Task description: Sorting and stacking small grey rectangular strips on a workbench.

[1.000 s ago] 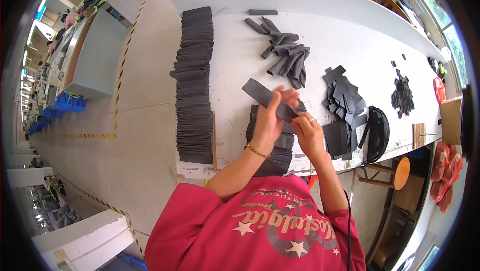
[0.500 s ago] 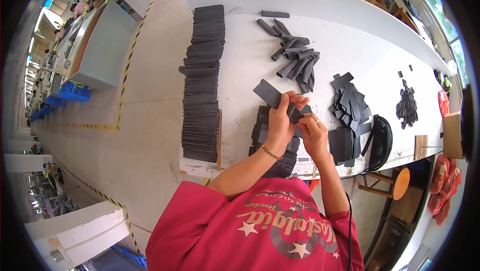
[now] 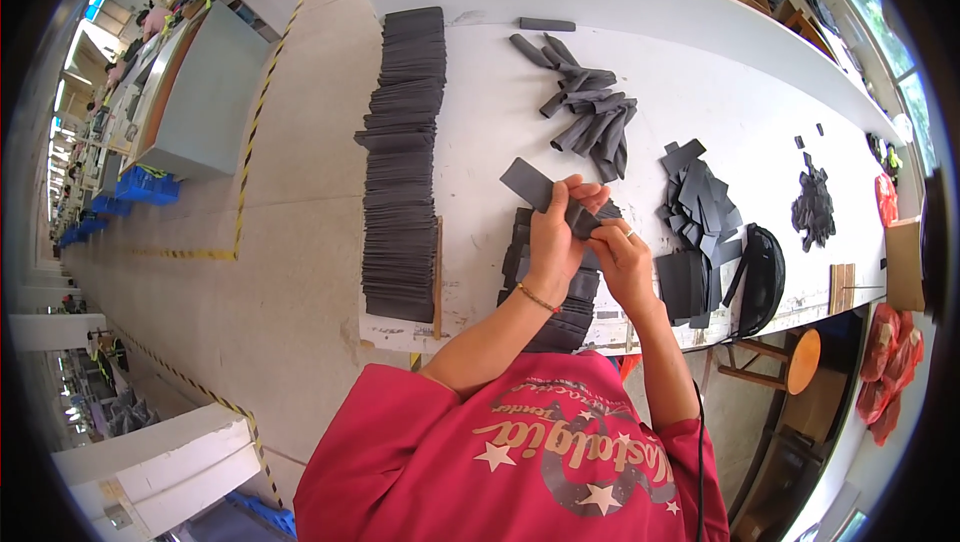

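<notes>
A flat dark grey strip (image 3: 528,183), apparently fabric, is pinched in my left hand (image 3: 556,242), its free end sticking out toward the upper left. My right hand (image 3: 622,254), fingers closed, grips the other end of that strip; the fingers partly hide how it is folded there. Both hands are above a stack of dark pieces (image 3: 570,317) at the table's near edge. Just right of my right hand lie more flat dark pieces (image 3: 684,287), with a loose heap of strips (image 3: 700,200) behind them.
A long row of tightly stacked dark pieces (image 3: 403,172) lines the left side of the white table (image 3: 480,132). Rolled dark pieces (image 3: 595,112) lie at the far middle. A black pouch (image 3: 763,282) and a small dark pile (image 3: 813,207) are farther right. A wooden stool (image 3: 803,362) stands below.
Both hands keep their hold on the strip and have shifted very slightly to the left. The piles on the table look the same.
</notes>
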